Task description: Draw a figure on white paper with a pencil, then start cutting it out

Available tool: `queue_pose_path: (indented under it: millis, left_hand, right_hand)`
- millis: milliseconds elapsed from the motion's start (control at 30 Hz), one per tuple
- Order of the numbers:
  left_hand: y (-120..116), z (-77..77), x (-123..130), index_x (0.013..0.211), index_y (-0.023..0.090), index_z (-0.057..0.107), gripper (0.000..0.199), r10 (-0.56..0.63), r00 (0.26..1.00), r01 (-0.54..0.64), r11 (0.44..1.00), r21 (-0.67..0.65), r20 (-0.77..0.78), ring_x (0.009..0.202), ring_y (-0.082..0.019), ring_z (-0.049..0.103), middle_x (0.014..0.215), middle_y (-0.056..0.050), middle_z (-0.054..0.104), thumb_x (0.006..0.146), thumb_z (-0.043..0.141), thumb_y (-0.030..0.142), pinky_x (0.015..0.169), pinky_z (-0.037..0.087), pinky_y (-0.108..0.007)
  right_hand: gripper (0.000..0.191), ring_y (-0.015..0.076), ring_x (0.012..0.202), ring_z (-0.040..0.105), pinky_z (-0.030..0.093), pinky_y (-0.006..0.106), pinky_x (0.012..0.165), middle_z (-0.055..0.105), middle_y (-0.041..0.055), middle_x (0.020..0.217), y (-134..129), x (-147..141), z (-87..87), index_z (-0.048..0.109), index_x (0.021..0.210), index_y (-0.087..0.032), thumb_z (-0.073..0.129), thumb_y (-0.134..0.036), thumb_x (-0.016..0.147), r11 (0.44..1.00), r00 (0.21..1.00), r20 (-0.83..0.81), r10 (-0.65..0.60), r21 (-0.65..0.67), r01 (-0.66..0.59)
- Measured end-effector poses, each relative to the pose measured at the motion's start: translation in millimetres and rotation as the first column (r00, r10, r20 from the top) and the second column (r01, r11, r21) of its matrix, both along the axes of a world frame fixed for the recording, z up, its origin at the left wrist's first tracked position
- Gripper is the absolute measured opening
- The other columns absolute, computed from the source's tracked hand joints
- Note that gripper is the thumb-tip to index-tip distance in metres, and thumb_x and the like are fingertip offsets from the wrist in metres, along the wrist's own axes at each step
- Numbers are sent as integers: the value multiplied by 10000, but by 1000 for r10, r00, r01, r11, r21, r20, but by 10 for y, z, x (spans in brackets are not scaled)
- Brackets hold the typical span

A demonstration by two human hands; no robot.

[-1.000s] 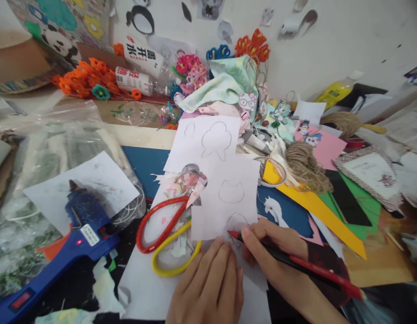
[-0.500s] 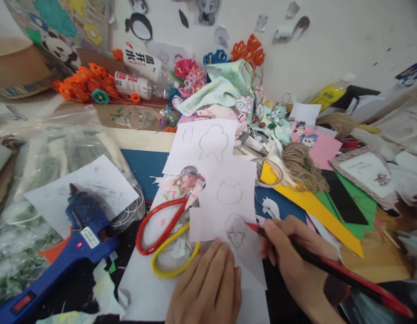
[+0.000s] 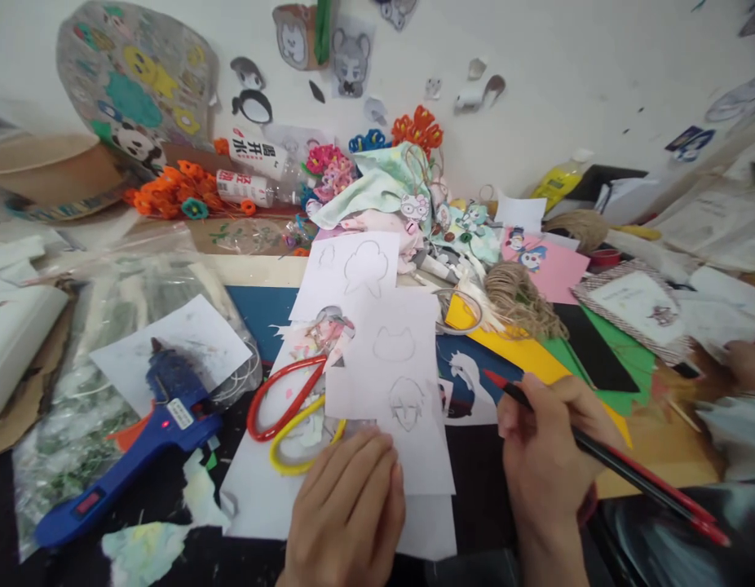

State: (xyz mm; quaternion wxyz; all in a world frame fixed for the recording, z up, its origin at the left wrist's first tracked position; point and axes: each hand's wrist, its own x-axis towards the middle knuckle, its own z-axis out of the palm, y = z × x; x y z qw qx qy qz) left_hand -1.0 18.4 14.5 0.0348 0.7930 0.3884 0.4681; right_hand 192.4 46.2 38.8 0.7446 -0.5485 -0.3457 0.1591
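Note:
My right hand (image 3: 552, 456) grips a red-and-black pencil (image 3: 634, 473), its red tip raised to the right of the drawing paper. Flat on the lower part of that white paper (image 3: 359, 387) lies my left hand (image 3: 350, 505), fingers close together and holding nothing. The paper carries a pencil sketch of a cat-eared head (image 3: 395, 344) and, below it, a face with hair (image 3: 406, 403). Scissors with one red and one yellow handle (image 3: 285, 399) lie just beyond my left hand, their blades partly under paper. Another sheet with a cloud-shaped sketch (image 3: 365, 265) lies farther back.
A blue glue gun (image 3: 175, 408) with a lit red light rests at left on a stained sheet (image 3: 215, 334). Twine (image 3: 518, 297), a tape roll (image 3: 460, 311), yellow card (image 3: 536, 355) and a black phone-like slab (image 3: 598, 346) lie at right. Another person's hand (image 3: 748, 364) shows at the right edge.
My right hand has lifted the pencil tip off the face sketch and moved it right, uncovering the drawing. My left hand stays on the paper. The view has shifted.

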Motion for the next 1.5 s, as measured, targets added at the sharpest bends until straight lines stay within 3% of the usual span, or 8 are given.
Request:
queue_pose_path:
  millis: [200, 500, 733, 833, 967, 1133, 1300, 1500]
  left_hand:
    - [-20, 53, 42, 912, 127, 695, 145, 32, 998, -33, 999, 20, 59, 894, -184, 725, 912, -60, 761, 865, 628, 7, 847, 562, -327]
    - [-57, 92, 35, 815, 179, 625, 161, 42, 999, -42, 999, 31, -22, 799, -145, 683, 799, -21, 718, 927, 563, 82, 755, 520, -288]
    - [30, 190, -99, 965, 172, 651, 87, 376, 925, -378, 926, -24, -55, 898, -224, 643, 956, -83, 740, 965, 582, 225, 830, 481, -376]
    - [201, 309, -174, 1147, 131, 640, 313, 465, 871, -485, 866, -122, -160, 970, -342, 609, 1034, -162, 718, 930, 644, 356, 811, 460, -463]
    - [446, 341, -165, 1197, 119, 624, 379, 401, 885, -455, 853, -257, -238, 982, -356, 616, 1016, -160, 716, 867, 698, 291, 842, 473, -469]
    - [599, 307, -122, 1242, 176, 627, 392, 388, 911, -412, 817, -403, -143, 842, -252, 662, 925, -74, 725, 850, 635, 160, 774, 490, -359]
    - [699, 404, -157, 1075, 231, 692, 207, 434, 900, -365, 798, -480, 37, 612, -137, 578, 759, 21, 674, 882, 627, 263, 647, 477, -257]
    - [832, 429, -190, 1016, 204, 658, 218, 485, 866, -364, 779, -511, 122, 634, -135, 609, 734, 18, 668, 904, 613, 386, 629, 503, -242]
  right_hand:
    - [402, 81, 397, 447, 326, 233, 434, 480, -89, 470, 75, 24, -19, 456, 613, -218, 752, -350, 852, 997, 996, 86, 15, -72, -9]
    - [278, 81, 403, 453, 341, 211, 404, 565, -84, 528, 189, 110, -70, 556, 790, -204, 739, -405, 845, 987, 989, -59, 138, -68, -142]
    - [334, 144, 642, 646, 537, 281, 596, 735, 35, 913, 227, 129, -161, 686, 968, -196, 781, -447, 769, 981, 985, 6, 172, -94, -171]
    - [340, 197, 768, 705, 591, 352, 711, 754, 67, 1010, 240, 131, -225, 700, 1013, -205, 747, -466, 800, 969, 973, 32, 227, -112, -222]
    - [338, 238, 888, 726, 608, 403, 798, 761, 76, 1049, 242, 137, -276, 708, 1029, -212, 720, -485, 831, 955, 962, 61, 268, -147, -257]
    - [344, 247, 959, 728, 583, 432, 908, 764, 82, 1076, 197, 148, -267, 716, 1067, -203, 705, -479, 862, 943, 953, 97, 286, -203, -262]
    - [319, 248, 982, 731, 575, 431, 930, 759, 98, 1109, 147, 164, -255, 714, 1080, -198, 720, -438, 871, 934, 952, 88, 295, -236, -267]
    - [360, 251, 927, 749, 606, 398, 858, 767, 108, 1104, 122, 192, -284, 720, 1112, -202, 715, -471, 872, 919, 952, 96, 290, -306, -249]
